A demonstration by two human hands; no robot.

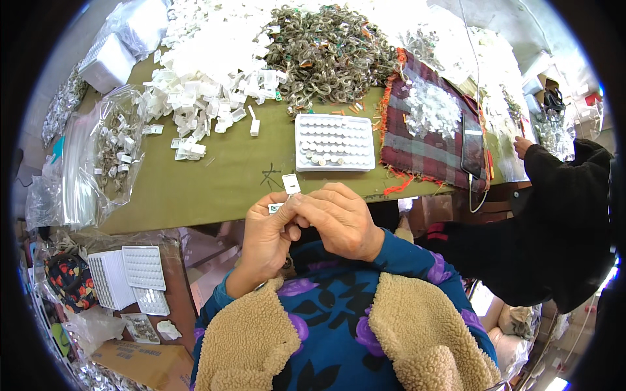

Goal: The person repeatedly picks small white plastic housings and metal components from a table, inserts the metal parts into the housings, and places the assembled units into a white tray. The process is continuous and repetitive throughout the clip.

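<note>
My left hand pinches a small white plastic case whose lid stands up, with a green patch in its lower part. Against its thumb, the closed fingers of my right hand meet at the case; what lies between these fingertips is hidden. Just beyond my hands is a white tray with rows of small round white pieces. Farther left, a heap of white plastic cases spreads over the green tabletop. Behind the tray rises a big pile of greyish coiled cords.
A plaid cloth holds clear plastic pieces and a phone on a cable. Bagged parts lie at left. White trays stand on a lower brown surface. A person in black works at the right.
</note>
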